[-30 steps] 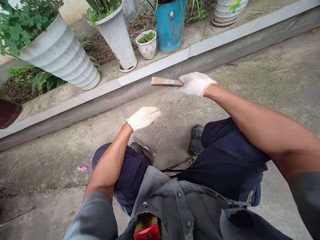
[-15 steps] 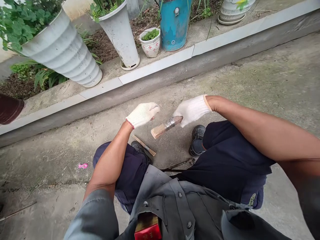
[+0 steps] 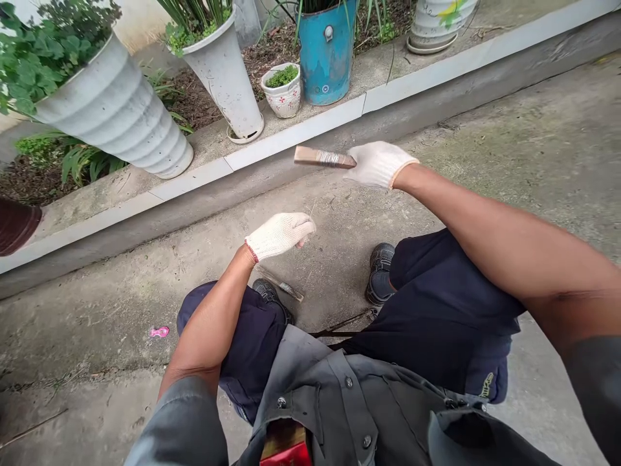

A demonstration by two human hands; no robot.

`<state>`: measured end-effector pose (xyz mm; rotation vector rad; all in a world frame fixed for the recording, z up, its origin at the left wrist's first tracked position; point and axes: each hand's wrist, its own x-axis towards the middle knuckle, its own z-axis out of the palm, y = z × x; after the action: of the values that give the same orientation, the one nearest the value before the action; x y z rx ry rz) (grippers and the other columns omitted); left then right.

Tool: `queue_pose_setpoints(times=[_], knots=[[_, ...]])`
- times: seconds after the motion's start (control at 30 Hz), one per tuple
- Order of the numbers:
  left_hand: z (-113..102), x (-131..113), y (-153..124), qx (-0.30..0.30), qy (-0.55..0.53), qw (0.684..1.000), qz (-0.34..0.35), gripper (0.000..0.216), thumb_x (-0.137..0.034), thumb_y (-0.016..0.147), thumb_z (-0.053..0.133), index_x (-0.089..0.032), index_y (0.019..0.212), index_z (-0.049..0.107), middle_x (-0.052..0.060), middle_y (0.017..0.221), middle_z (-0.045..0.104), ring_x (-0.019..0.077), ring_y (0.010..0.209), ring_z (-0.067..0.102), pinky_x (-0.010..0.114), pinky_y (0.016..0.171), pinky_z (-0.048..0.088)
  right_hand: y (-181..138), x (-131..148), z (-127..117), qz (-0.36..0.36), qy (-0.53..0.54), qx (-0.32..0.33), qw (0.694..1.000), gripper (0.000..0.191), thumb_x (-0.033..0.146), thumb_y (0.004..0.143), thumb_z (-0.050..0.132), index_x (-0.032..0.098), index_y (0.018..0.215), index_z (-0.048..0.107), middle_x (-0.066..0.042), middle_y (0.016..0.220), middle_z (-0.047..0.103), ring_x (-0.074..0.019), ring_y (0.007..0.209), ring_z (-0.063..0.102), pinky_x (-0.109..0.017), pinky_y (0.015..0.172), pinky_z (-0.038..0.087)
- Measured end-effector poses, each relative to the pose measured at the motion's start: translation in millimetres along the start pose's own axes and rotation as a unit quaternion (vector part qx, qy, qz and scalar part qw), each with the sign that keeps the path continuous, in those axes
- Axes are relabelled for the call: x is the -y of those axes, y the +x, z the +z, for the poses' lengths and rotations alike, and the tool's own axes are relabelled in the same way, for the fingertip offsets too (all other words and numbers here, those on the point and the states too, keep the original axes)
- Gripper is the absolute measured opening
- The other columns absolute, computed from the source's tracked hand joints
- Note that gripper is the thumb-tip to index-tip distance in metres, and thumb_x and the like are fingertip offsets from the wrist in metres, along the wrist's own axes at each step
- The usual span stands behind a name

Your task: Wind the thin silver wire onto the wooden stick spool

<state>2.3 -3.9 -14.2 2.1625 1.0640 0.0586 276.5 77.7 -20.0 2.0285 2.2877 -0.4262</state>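
Observation:
My right hand point(image 3: 377, 162), in a white knit glove, is closed on one end of a flat wooden stick point(image 3: 323, 157) wound with thin silvery wire at its middle. The stick is held level above the concrete ground, pointing left toward the kerb. My left hand point(image 3: 281, 234), also gloved, is lower and nearer, its fingers pinched together; a very thin strand seems to run from them, hard to make out. A second small wooden stick point(image 3: 283, 285) lies on the ground by my left shoe.
A raised kerb point(image 3: 291, 139) runs across, with white ribbed planters point(image 3: 111, 110), a small patterned pot point(image 3: 283, 96) and a blue drum point(image 3: 326, 55) behind it. A pink scrap point(image 3: 159, 332) lies on the concrete at left. A red box point(image 3: 286, 446) sits in my shirt pocket.
My right hand has swung the wire-wound stick up and away from my left hand, from low near my shoes to level by the kerb. The left hand stayed about where it was.

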Motion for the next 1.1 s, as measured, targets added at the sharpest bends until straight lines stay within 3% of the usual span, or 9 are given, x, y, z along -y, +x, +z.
queue_pose_setpoints(times=[0.2,0.33,0.47,0.53,0.7,0.8,0.87,0.93,1.1], knots=[[-11.5,4.6,-3.8,-0.045,0.038,0.998,-0.013,0.035,-0.037,0.104,0.043,-0.020,0.084,0.066,-0.002,0.070,0.068,0.0159,0.071,0.062,0.026,0.072,0.043,-13.0,17.6,33.4,-0.038,-0.047,0.181,0.982,0.010,0.022,0.075,0.073,0.021,0.085,0.073,-0.011,0.083,0.069,-0.0287,0.087,0.065,-0.043,0.083,0.044],[-17.2,14.0,-1.8,-0.072,0.090,0.993,-0.022,0.036,-0.033,0.105,0.042,-0.019,0.080,0.064,0.000,0.073,0.067,0.0173,0.073,0.061,0.028,0.073,0.043,-39.6,41.6,45.2,-0.205,-0.072,0.275,0.936,0.008,0.018,0.070,0.072,0.021,0.076,0.069,-0.004,0.072,0.064,-0.0211,0.075,0.060,-0.035,0.074,0.040],[-14.6,19.8,1.5,-0.064,0.092,0.993,-0.026,0.036,-0.034,0.105,0.042,-0.019,0.081,0.065,0.000,0.072,0.067,0.0170,0.070,0.060,0.028,0.072,0.043,-57.6,48.9,30.3,-0.315,-0.018,0.301,0.900,0.012,0.031,0.076,0.070,0.020,0.080,0.065,0.002,0.067,0.060,-0.0135,0.064,0.051,-0.028,0.064,0.032],[-12.2,21.0,3.0,-0.052,0.087,0.995,-0.016,0.034,-0.035,0.104,0.046,-0.019,0.081,0.065,0.000,0.073,0.067,0.0164,0.070,0.060,0.027,0.071,0.043,-59.1,45.5,16.5,-0.303,0.036,0.274,0.912,0.020,0.038,0.080,0.069,0.019,0.083,0.064,0.003,0.066,0.060,-0.0115,0.061,0.050,-0.026,0.061,0.031],[-6.6,18.8,4.8,-0.041,0.045,0.998,-0.022,0.037,-0.037,0.105,0.044,-0.019,0.079,0.064,0.000,0.072,0.068,0.0153,0.068,0.059,0.026,0.070,0.043,-43.5,27.7,-11.0,-0.140,0.125,0.139,0.972,0.032,0.047,0.091,0.060,0.016,0.098,0.065,-0.002,0.071,0.067,-0.0135,0.063,0.056,-0.026,0.062,0.036],[-2.2,14.2,5.4,-0.020,0.035,0.999,-0.008,0.035,-0.034,0.105,0.042,-0.020,0.079,0.062,-0.002,0.073,0.068,0.0147,0.069,0.060,0.025,0.071,0.042,-25.4,14.2,-12.1,-0.072,0.066,0.046,0.994,0.037,0.048,0.092,0.058,0.015,0.106,0.067,-0.007,0.080,0.069,-0.0187,0.071,0.061,-0.029,0.065,0.040],[0.4,11.4,5.4,-0.003,0.040,0.999,-0.008,0.035,-0.034,0.104,0.043,-0.020,0.078,0.061,-0.002,0.072,0.068,0.0146,0.069,0.060,0.026,0.070,0.042,-13.8,6.5,-6.5,-0.048,-0.002,0.021,0.999,0.037,0.046,0.091,0.059,0.016,0.109,0.069,-0.011,0.087,0.071,-0.0231,0.079,0.064,-0.032,0.068,0.043],[1.3,9.4,4.4,0.006,0.048,0.999,-0.008,0.037,-0.034,0.104,0.043,-0.020,0.076,0.061,-0.002,0.072,0.068,0.0147,0.068,0.060,0.026,0.070,0.041,-6.8,3.7,2.4,-0.038,-0.059,0.046,0.996,0.035,0.040,0.088,0.061,0.017,0.112,0.071,-0.014,0.094,0.072,-0.0269,0.084,0.066,-0.035,0.071,0.045],[-6.0,11.1,-0.1,-0.031,0.060,0.998,-0.011,0.035,-0.036,0.106,0.042,-0.020,0.086,0.066,-0.003,0.071,0.067,0.0154,0.069,0.061,0.026,0.071,0.042,-22.9,26.8,27.6,-0.072,-0.129,0.207,0.967,0.023,0.024,0.079,0.069,0.020,0.101,0.076,-0.014,0.092,0.073,-0.0290,0.086,0.067,-0.041,0.077,0.047]])
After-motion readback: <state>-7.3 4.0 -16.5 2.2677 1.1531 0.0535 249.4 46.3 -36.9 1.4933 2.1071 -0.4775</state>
